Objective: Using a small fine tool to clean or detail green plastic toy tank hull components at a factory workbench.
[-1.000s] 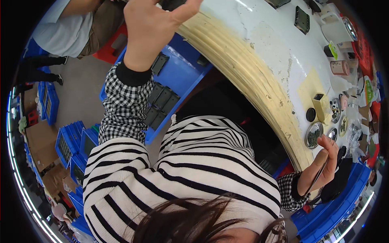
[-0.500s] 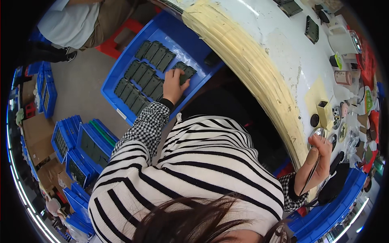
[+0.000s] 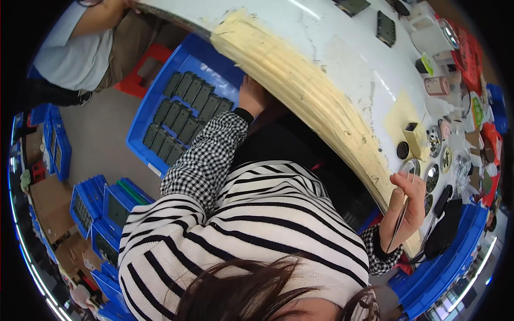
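Observation:
My left hand point(image 3: 251, 97) reaches over the right end of a blue tray point(image 3: 140, 119), by the table's edge. Its fingertips are hidden there, so whether it holds anything cannot be told. Beside that hand, dark green rectangular cases point(image 3: 188, 122) lie in slanting rows in the tray. At the table's right side my right hand point(image 3: 404, 208) is closed on thin metal tweezers point(image 3: 397, 229), which lie along the palm with one end past the fingers. Near those fingers are a round metal tin point(image 3: 411, 167) and a yellowish block-shaped holder point(image 3: 415, 143).
The white table point(image 3: 342, 59) has a taped, yellowish edge point(image 3: 300, 85). Another dark green case point(image 3: 385, 29) lies on it, near a white jug point(image 3: 431, 36). Stacked blue trays point(image 3: 85, 200) stand on the floor at left. A person point(image 3: 80, 51) is at the upper left.
My left hand has left the green case it was touching and moved right, toward the table's edge. My right hand keeps the tweezers. The whole view has shifted a little.

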### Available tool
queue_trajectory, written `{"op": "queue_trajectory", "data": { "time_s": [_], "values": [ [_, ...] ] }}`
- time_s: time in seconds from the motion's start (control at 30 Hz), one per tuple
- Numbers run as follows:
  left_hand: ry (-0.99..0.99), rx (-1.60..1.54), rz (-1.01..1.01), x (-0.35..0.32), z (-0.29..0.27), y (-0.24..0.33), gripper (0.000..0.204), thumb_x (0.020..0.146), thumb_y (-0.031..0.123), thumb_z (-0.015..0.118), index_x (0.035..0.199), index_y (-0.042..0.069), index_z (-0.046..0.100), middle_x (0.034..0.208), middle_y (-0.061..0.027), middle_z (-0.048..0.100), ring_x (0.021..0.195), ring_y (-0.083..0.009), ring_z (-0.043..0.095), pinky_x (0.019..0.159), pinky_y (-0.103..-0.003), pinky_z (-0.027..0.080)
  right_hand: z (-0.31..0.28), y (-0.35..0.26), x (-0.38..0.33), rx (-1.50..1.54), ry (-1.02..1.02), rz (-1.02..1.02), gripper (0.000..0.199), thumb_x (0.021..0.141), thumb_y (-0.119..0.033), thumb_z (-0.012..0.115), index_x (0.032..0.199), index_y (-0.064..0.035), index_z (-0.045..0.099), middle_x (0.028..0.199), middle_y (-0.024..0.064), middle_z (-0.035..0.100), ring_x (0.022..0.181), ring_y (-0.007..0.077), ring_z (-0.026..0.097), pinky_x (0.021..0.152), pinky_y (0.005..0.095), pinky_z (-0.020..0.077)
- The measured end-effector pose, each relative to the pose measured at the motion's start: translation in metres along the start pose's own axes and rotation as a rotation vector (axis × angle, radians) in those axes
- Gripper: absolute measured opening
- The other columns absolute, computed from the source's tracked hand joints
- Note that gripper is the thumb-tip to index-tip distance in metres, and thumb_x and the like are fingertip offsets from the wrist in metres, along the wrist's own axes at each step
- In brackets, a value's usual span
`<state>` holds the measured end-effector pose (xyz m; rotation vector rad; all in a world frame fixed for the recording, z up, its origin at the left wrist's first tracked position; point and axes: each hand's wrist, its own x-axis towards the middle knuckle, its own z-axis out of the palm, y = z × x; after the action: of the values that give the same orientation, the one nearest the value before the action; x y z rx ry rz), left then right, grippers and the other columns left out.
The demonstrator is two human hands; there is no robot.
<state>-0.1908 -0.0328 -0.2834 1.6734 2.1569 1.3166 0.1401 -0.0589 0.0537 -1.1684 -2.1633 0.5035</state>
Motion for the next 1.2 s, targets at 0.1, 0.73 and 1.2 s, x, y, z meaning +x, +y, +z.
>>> {"op": "queue_trajectory", "data": {
  "time_s": [0.1, 0.73, 1.2],
  "values": [
    [-0.22, 0.155, -0.19, 0.029, 0.022, -0.01, 0.04, 0.083, 0.024, 0.067, 0.114, -0.001, 0.058, 0.113, -0.0206, 0.059, 0.107, -0.036, 0.054, 0.09, -0.045, 0.044, -0.007, 0.004, -0.004, 0.014, 0.04, -0.027, 0.016, 0.081, -0.008, 0.065, 0.094, 0.0016, 0.066, 0.088, 0.0175, 0.063, 0.089, 0.0317, 0.058, 0.085, 0.0388, 0.0448],
    [-0.021, -1.015, -0.813, 0.023, -0.218, 0.071, 0.041, 0.094, 0.016, 0.058, 0.131, 0.005, 0.046, 0.103, -0.0043, 0.06, 0.099, -0.0176, 0.059, 0.087, -0.032, 0.046, -0.051, 0.083, -0.027, 0.133, 0.609, 0.399, 0.093, 0.09, -0.076, 0.013, 0.116, 0.0015, 0.057, 0.083, 0.0103, 0.065, 0.087, 0.0188, 0.059, 0.093, 0.038, 0.0396],
    [-1.471, -1.062, -0.168, 0.103, -0.098, 0.323, 0.088, 0.067, 0.001, 0.085, 0.14, -0.001, 0.036, 0.112, -0.014, 0.062, 0.092, -0.0168, 0.065, 0.074, -0.026, 0.057, -0.029, 0.049, 0.005, 0.347, 0.073, -0.061, 0.043, 0.06, -0.017, 0.089, 0.079, -0.0067, 0.052, 0.111, 0.0201, 0.064, 0.098, 0.0323, 0.062, 0.082, 0.0397, 0.0485]
  ]
}}
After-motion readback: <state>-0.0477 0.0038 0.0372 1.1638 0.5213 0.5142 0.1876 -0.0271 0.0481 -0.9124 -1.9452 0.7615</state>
